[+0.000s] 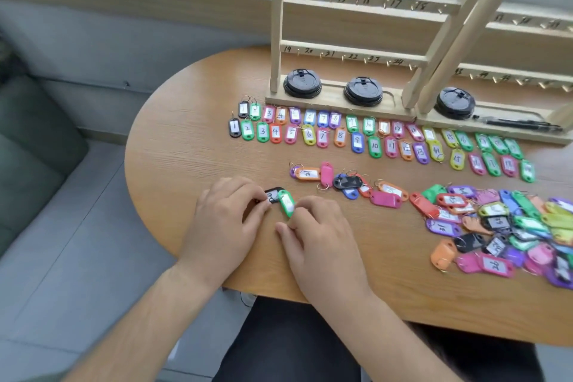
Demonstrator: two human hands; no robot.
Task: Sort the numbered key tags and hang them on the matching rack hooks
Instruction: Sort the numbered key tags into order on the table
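Two tags are in your hands right now: your left hand [226, 217] has its fingers pinched on a black tag [273, 194], and your right hand [316, 232] has its fingers closed on the lower end of a green tag [286, 203] lying across it, both low on the bench [186, 139] near its front edge. I can't read the green one's number from here, and the black label is half covered.

For this step I'd flip each label face up and read it before you move, then slide the tag to the end of the sorted rows [372, 136] rather than lifting it, so the rings don't snag.

Counts, roughly: two sorted rows run from 1 up to the high teens, with about two tags per number. About ten loose tags [344, 181] sit in a short line mid-bench, and the unsorted pile [502, 226] on the right is way too jumbled to count. Three black lids [302, 84] sit on the rack [341, 53] base. Every rack hook I can see is bare, so hanging hasn't started.
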